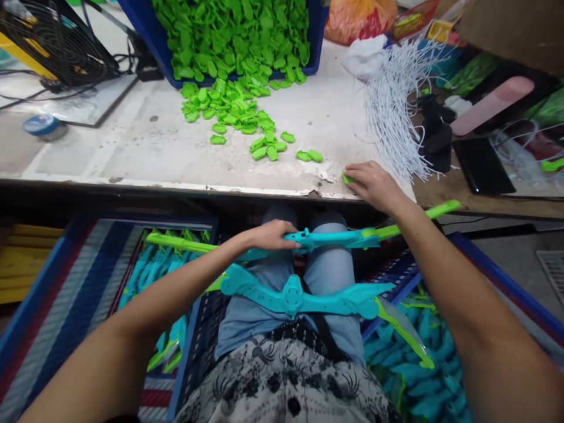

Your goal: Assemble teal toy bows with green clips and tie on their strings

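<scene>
My left hand (275,235) is closed round a toy bow (330,237), turquoise in the middle with lime-green limbs, held across my knees. A second turquoise bow (293,296) lies on my lap, nearer my body. At the front edge of the table, my right hand (372,183) pinches a small green plastic piece (346,178); the fingers hide part of it. Several loose green pieces (267,144) like it lie on the tabletop, left of that hand.
A blue bin (318,41) heaped with green pieces spills onto the white table (145,147). White strings (392,106) and a black phone (482,166) are at the right. Crates holding turquoise bows (414,346) flank my legs. A fan (66,44) stands back left.
</scene>
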